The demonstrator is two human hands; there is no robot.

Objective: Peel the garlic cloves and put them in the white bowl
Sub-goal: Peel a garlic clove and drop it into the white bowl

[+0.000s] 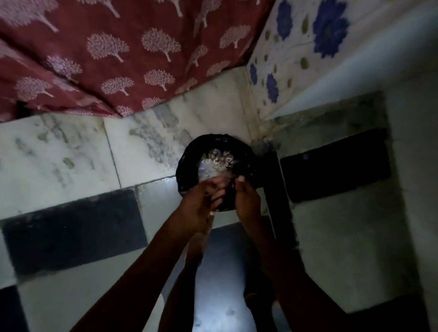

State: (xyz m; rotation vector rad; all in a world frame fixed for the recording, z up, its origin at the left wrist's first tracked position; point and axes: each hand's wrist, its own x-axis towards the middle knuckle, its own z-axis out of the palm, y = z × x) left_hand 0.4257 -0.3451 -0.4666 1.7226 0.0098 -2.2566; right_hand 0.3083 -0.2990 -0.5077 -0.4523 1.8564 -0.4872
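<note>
I look down at a round bin (188, 168) lined with a black bag, standing on the floor in a corner. Pale papery scraps (217, 163) lie inside it. Both hands are held close together over the bin's near rim. My left hand (199, 204) has its fingers stretched toward the right hand and seems to touch it. My right hand (246, 200) shows a raised thumb, while its fingers are dark and blurred. I cannot tell whether anything is between the hands. No garlic clove or white bowl is in view.
The floor has white marble tiles (39, 154) and black tiles (72, 229). A red patterned cloth (104, 34) hangs at the back left. A wall with blue flowers (305, 40) stands at the back right, beside a dark step (335, 166).
</note>
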